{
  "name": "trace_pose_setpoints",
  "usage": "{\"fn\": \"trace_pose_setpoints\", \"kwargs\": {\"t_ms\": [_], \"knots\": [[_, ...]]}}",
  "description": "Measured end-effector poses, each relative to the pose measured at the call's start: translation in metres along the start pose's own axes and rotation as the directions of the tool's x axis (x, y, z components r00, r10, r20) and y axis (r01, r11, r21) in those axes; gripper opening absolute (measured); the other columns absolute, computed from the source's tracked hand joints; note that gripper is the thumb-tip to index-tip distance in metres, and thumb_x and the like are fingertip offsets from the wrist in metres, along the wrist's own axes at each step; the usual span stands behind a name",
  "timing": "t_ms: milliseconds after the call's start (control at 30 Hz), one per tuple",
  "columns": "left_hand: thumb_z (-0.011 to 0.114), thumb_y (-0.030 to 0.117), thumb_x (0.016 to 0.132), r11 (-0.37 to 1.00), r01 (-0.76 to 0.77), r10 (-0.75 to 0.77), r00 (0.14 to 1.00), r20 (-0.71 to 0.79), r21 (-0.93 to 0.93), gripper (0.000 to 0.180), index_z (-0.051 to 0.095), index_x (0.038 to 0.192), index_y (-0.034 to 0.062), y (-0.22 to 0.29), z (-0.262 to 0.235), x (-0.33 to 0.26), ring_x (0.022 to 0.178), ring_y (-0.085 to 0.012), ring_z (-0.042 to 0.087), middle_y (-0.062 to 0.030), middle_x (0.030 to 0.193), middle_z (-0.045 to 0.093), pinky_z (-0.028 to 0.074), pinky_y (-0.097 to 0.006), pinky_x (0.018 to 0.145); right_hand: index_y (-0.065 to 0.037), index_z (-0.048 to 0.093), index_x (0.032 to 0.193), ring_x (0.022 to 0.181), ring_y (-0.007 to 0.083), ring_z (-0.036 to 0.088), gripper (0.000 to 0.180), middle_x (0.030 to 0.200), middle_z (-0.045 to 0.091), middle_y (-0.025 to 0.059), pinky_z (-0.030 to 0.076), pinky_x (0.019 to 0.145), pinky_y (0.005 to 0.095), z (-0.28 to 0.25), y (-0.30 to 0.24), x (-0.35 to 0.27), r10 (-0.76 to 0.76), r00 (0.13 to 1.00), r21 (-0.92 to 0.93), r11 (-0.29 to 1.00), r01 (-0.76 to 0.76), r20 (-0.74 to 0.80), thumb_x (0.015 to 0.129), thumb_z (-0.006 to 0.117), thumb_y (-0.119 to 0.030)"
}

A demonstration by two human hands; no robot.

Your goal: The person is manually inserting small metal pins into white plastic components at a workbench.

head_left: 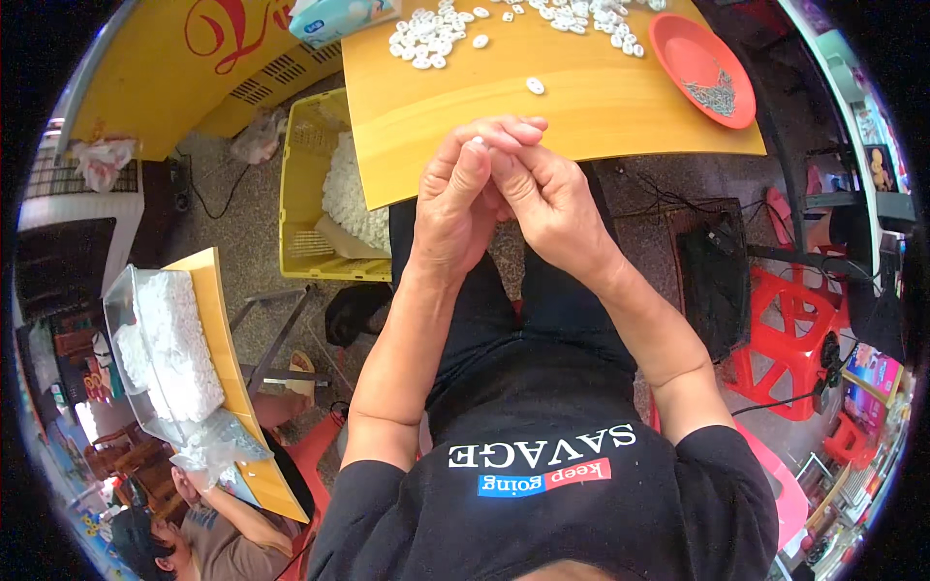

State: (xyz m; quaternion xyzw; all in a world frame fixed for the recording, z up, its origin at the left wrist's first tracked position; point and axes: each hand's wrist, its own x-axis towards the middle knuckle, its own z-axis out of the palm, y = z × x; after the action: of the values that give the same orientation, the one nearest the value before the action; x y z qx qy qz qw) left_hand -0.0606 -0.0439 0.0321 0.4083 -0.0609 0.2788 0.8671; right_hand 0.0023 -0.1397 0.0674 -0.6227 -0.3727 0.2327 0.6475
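Note:
My left hand [455, 189] and my right hand [557, 203] meet in front of the table's near edge, fingers closed and pressed together. A speck of a small white piece [478, 141] shows at my left thumb tip; the fingers hide the rest. What my right fingertips pinch is hidden. Just beyond the hands, one white oval plastic piece [535, 86] with dark holes lies alone on the yellow wooden table [620, 111]. More such pieces [426, 39] are heaped farther back. At the table's right, a red plate [678, 48] holds a pile of thin grey metal parts [715, 95].
Left of the table stands a yellow crate [300, 194] with many white pieces inside. A tissue pack [339, 17] sits at the back left. Farther left, a person [228, 528] works at another board with a clear bin [145, 358]. Red stools [785, 339] stand at right.

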Motion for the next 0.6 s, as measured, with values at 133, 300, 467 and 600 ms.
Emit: {"fn": "trace_pose_setpoints", "kwargs": {"t_ms": [133, 300, 467, 600], "knots": [[0.049, 0.038, 0.098, 0.990, 0.137, -0.135, 0.988, -0.080, 0.019, 0.041, 0.059, 0.118, 0.0025, 0.004, -0.001, 0.000, 0.091, -0.0117, 0.054, -0.0129, 0.122, 0.059, 0.045, -0.023, 0.071, -0.002, 0.063, 0.108, 0.063, 0.0045, 0.051, 0.027, 0.075, 0.058, -0.0022, 0.043, 0.057, 0.0193, 0.000, 0.005, 0.002, 0.048, 0.998, 0.128, 0.990, -0.052, 0.033, 0.100, 0.050, -0.024], [0.042, 0.043, 0.100, 0.987, 0.154, -0.157, 0.983, -0.098, -0.033, 0.052, 0.054, 0.126, -0.0008, 0.009, 0.007, 0.002, 0.069, -0.0055, 0.044, -0.0116, 0.125, 0.058, 0.041, -0.021, 0.060, -0.003, 0.063, 0.102, 0.063, 0.0034, 0.048, 0.028, 0.074, 0.056, -0.0032, 0.042, 0.059, 0.0175, -0.001, 0.000, 0.003, 0.092, 0.994, 0.204, 0.974, -0.103, 0.060, 0.101, 0.049, -0.027], [0.039, 0.042, 0.101, 0.984, 0.142, -0.131, 0.986, -0.101, 0.111, 0.053, 0.054, 0.123, -0.0034, 0.013, -0.002, -0.001, 0.070, -0.0090, 0.048, -0.0162, 0.125, 0.057, 0.044, -0.024, 0.061, -0.003, 0.063, 0.100, 0.062, 0.0034, 0.049, 0.029, 0.073, 0.056, -0.0023, 0.042, 0.058, 0.0177, -0.002, 0.003, 0.004, 0.139, 0.987, 0.255, 0.955, -0.154, 0.076, 0.100, 0.050, -0.028], [0.038, 0.032, 0.102, 0.987, 0.010, 0.014, 0.989, -0.146, 0.163, 0.044, 0.054, 0.120, -0.0049, 0.032, -0.033, -0.005, 0.096, -0.0253, 0.062, -0.0174, 0.115, 0.061, 0.048, -0.039, 0.091, -0.002, 0.065, 0.091, 0.063, 0.0051, 0.053, 0.028, 0.072, 0.060, -0.0004, 0.045, 0.058, 0.0199, -0.012, 0.008, 0.015, 0.175, 0.975, 0.064, 0.981, -0.185, 0.139, 0.098, 0.054, -0.027]]}}
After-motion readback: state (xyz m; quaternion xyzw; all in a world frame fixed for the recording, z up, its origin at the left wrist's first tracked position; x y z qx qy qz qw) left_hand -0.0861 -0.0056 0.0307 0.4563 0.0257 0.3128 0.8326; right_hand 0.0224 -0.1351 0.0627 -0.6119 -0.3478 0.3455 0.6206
